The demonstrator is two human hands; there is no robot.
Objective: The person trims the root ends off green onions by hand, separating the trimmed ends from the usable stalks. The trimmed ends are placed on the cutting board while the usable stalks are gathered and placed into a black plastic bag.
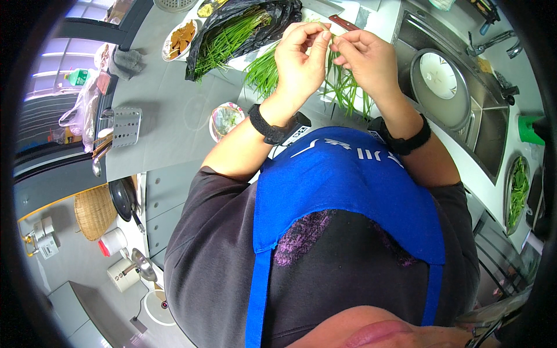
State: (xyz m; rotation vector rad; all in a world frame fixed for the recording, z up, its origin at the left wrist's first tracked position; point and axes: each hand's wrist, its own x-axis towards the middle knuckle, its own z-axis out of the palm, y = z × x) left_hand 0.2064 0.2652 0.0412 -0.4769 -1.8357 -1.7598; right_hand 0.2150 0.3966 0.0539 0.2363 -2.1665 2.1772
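My left hand (301, 58) and my right hand (367, 58) meet above the counter, fingertips pinching a thin pale-green chive stalk (331, 33) between them. Under and beside my left hand spreads a bunch of green chives (264, 73). More loose chive leaves (346, 92) lie below my right hand. Left of these, a black plastic bag (285, 12) is open around a larger bundle of chives (233, 37). Just beyond my fingers is a knife with a reddish-brown handle (343, 21), its blade on a white board. My hands partly hide the leaves beneath.
At right, the steel sink (402, 41) holds a large round basin with a white plate (438, 76). A patterned bowl (226, 122) stands near my left forearm. Farther left are a dish of brown pieces (182, 39) and a perforated utensil holder (127, 126). A dish of green vegetables (518, 191) stands far right.
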